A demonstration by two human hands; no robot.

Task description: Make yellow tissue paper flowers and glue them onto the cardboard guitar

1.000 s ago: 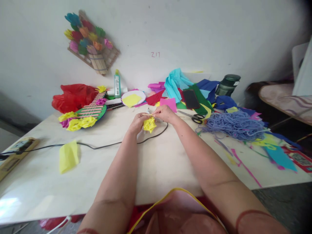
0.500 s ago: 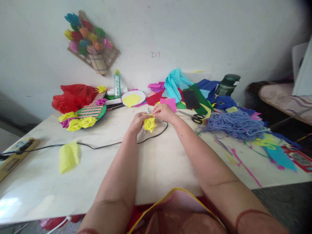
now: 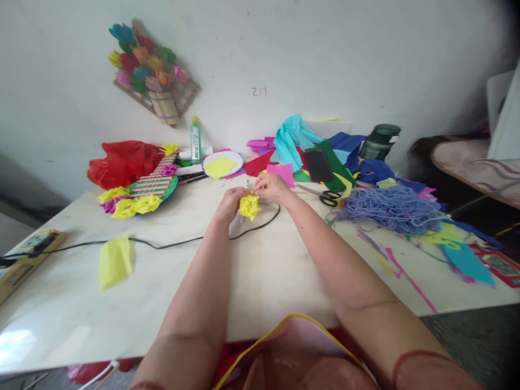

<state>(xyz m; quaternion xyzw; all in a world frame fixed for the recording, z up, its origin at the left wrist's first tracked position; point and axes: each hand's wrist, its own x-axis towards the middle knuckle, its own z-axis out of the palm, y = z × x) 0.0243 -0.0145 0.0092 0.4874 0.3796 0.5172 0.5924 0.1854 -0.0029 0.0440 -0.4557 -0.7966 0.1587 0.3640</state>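
While the left hand [image 3: 229, 206] and right hand [image 3: 273, 188] both pinch the yellow paper flower [image 3: 250, 207] over the worktop [image 3: 280, 271], black-handled scissors [image 3: 320, 193] lie to the right, near a tangled heap of blue yarn [image 3: 392, 210].

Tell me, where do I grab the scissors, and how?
Probably best by the black handles, coming from your own side: the scissors lie flat, their blades pointing left and away from you, and blue yarn crowds the handles' right.

Paper flwr [image 3: 250, 206] yel; yarn [image 3: 390, 210] blu-violet; scissor hndls [image 3: 325, 196] blk.
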